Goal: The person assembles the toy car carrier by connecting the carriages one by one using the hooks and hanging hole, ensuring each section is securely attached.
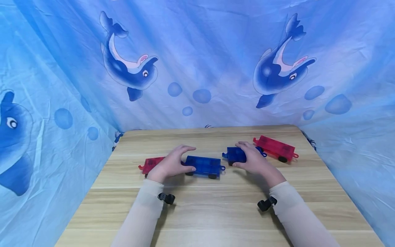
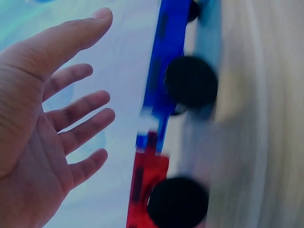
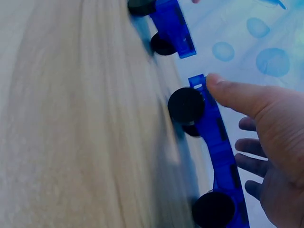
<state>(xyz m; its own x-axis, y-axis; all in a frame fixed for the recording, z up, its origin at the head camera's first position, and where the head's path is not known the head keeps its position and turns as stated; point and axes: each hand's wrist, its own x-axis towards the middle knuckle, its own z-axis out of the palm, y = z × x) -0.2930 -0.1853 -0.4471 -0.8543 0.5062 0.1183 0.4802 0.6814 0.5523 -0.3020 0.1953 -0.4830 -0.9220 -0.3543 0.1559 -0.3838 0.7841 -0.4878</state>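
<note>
My left hand [image 1: 173, 162] spreads its fingers and thumb around the place where a red toy train car [image 1: 152, 163] meets a blue toy train car [image 1: 202, 165]. In the left wrist view the coupling ends of these two cars overlap, and the palm stands apart from them, holding nothing. My right hand [image 1: 254, 160] hovers at a second blue toy train car [image 1: 234, 155]. Its thumb tip lies right at that car's coupling end in the right wrist view, while the other fingers extend loosely beyond the car. A short gap separates the two blue cars.
Behind the right hand, another red toy train car [image 1: 276, 147] stands at an angle, its front hook close to the second blue car. All the cars rest on a wooden table [image 1: 210, 212]. A blue dolphin-print curtain [image 1: 197, 61] hangs around the table's back and sides.
</note>
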